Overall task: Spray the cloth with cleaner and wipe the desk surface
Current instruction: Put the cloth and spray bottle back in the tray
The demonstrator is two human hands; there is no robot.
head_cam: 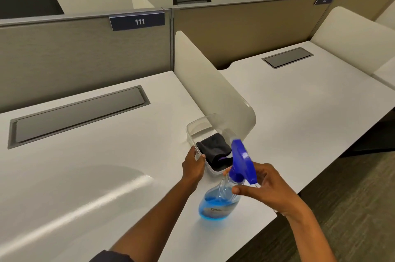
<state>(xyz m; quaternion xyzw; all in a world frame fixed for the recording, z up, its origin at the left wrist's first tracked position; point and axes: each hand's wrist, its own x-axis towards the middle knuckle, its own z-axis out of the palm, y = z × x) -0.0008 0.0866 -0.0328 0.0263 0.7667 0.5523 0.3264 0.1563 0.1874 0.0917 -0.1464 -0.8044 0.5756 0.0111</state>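
A clear spray bottle with blue liquid and a blue trigger head stands tilted on the white desk. My right hand is wrapped around its neck, just under the trigger. A dark folded cloth lies inside a clear plastic container beside the white divider. My left hand grips the container's near left rim, thumb over the edge. The spray head points toward the container and hides part of the cloth.
A white rounded divider separates this desk from the neighbouring one on the right. A grey cable hatch is set into the desk at the left. Beige partition panels with number signs run along the back. The desk's edge and carpet lie at lower right.
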